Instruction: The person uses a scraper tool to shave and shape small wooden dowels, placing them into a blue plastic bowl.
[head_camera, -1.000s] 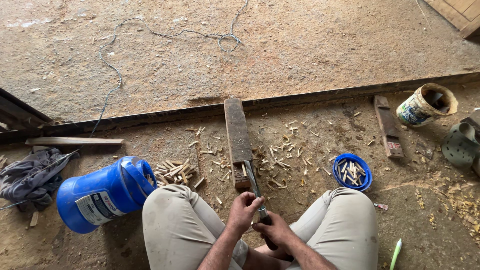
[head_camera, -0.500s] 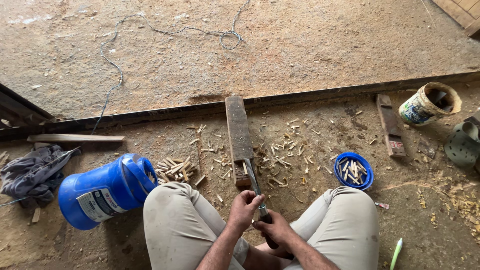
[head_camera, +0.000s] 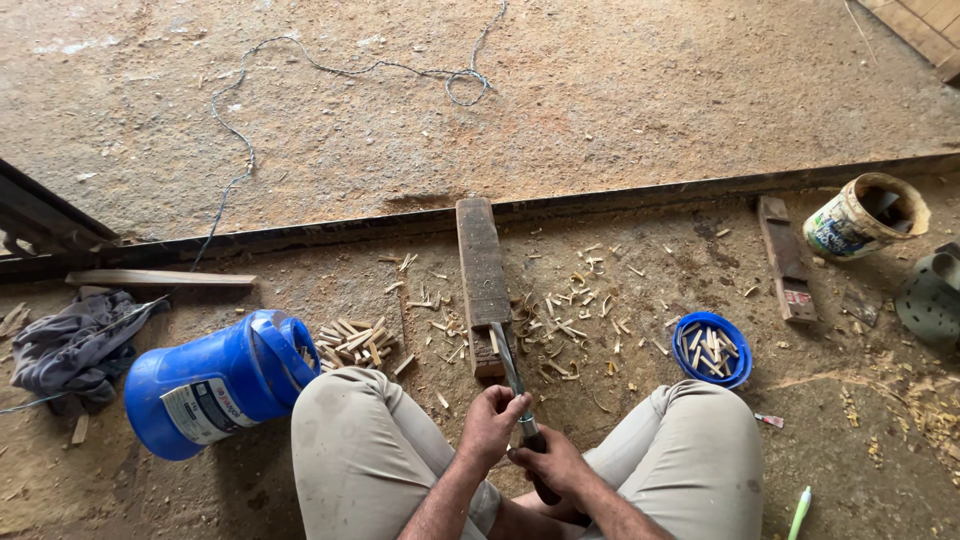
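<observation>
I sit on the dirt floor with my knees spread. My right hand (head_camera: 552, 466) grips the dark handle of a long knife (head_camera: 509, 362). My left hand (head_camera: 490, 420) is closed around the knife where the blade meets the handle. The blade points away from me, and its tip rests on the near end of a worn wooden plank (head_camera: 481, 270) lying on the floor. Whether a small piece of wood sits under my left fingers cannot be seen. Wood chips and shavings (head_camera: 575, 315) are scattered around the plank.
A blue plastic barrel (head_camera: 215, 385) lies on its side at my left, with a pile of cut wooden pegs (head_camera: 355, 342) beside it. A blue bowl of pegs (head_camera: 712, 349) sits at my right. A tipped paint bucket (head_camera: 866, 215), a grey cloth (head_camera: 70, 345), a metal floor rail (head_camera: 620, 200) and a loose cord (head_camera: 330, 70) are also present.
Almost nothing: the view has shifted slightly, and both hands stay closed on the knife at the plank's near end.
</observation>
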